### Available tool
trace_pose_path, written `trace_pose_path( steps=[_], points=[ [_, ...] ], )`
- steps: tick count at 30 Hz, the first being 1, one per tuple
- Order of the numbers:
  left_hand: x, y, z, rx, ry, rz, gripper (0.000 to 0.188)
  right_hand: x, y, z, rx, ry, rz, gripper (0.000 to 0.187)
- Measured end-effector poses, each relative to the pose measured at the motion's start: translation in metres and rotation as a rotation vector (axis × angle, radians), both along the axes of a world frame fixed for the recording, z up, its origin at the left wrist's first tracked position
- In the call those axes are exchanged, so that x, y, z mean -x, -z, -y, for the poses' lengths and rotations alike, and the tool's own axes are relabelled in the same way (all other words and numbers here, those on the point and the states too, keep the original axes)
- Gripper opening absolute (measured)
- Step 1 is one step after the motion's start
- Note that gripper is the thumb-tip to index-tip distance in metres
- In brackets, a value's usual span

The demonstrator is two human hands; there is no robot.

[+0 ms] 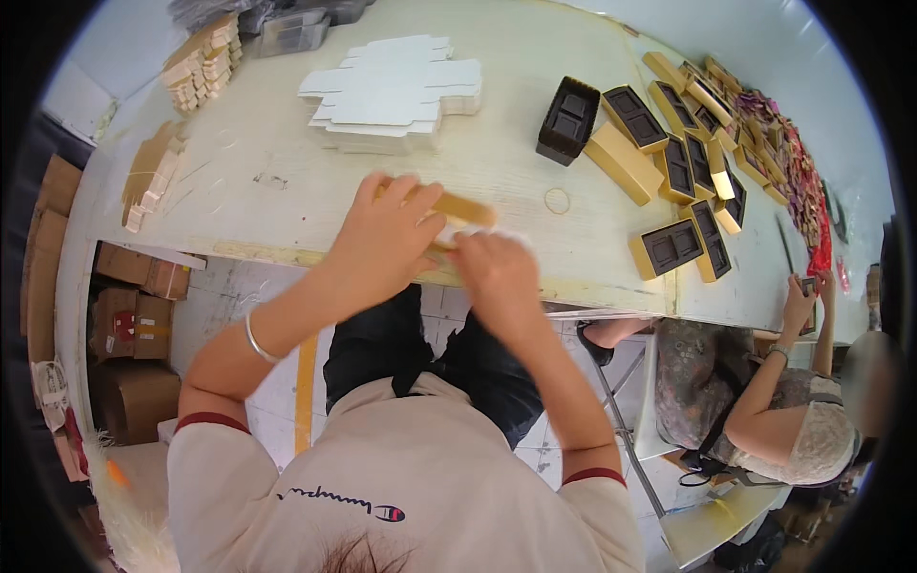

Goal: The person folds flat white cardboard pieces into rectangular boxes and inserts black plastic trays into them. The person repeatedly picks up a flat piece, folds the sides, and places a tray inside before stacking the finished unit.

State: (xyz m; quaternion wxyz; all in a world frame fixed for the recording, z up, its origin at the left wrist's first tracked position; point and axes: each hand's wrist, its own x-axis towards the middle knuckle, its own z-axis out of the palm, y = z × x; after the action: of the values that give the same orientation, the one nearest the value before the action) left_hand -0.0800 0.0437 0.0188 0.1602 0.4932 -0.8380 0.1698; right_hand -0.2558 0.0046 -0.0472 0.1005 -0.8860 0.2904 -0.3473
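A gold cardboard box (465, 209), partly hidden and smeared by motion, is between my hands at the table's near edge. My left hand (387, 234) is wrapped over its left part, fingers bent across the top. My right hand (499, 277) is closed at its near right side, with its fingertips pressed to a pale flap or edge. Beyond my hands lies a stack of flat white card blanks (392, 86). To the right are a stack of black plastic trays (568, 121) and a closed gold box (623, 162). A thin rubber band (557, 200) lies nearby.
Several gold boxes with black inserts (671, 246) crowd the table's right side, before a heap of red and purple pieces (798, 172). Bundled gold card blanks (153, 177) lie at left, near another stack (202, 62). A co-worker (764, 392) sits at right. Cartons (134, 320) are stored underneath.
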Motion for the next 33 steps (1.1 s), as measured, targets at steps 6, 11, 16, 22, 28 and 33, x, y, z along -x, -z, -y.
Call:
trace_pose_path(
  steps=[6, 11, 16, 22, 28, 33],
  points=[
    [-0.037, 0.037, -0.017, -0.404, 0.078, -0.339, 0.025, 0.024, -0.028, -0.014, -0.201, -0.045, 0.100, 0.049],
    [-0.047, 0.037, -0.005, -0.488, 0.246, -0.428, 0.023, 0.027, -0.016, 0.012, -0.086, -0.266, -0.145, 0.043],
    [-0.048, 0.041, -0.002, -0.475, 0.244, -0.462, 0.019, 0.020, -0.024, 0.025, -0.267, -0.404, -0.147, 0.028],
    [-0.021, 0.053, -0.011, -0.559, 0.127, -0.738, 0.017, 0.003, -0.013, 0.025, -0.195, -0.317, -0.171, 0.021],
    [-0.014, 0.050, -0.009, -0.571, 0.102, -0.832, 0.030, -0.006, -0.012, 0.006, -0.390, -0.156, -0.081, 0.020],
    [-0.014, 0.055, -0.009, -0.512, 0.062, -0.772, 0.014, 0.002, -0.023, -0.013, -0.716, -0.110, 0.036, 0.027]
  ],
)
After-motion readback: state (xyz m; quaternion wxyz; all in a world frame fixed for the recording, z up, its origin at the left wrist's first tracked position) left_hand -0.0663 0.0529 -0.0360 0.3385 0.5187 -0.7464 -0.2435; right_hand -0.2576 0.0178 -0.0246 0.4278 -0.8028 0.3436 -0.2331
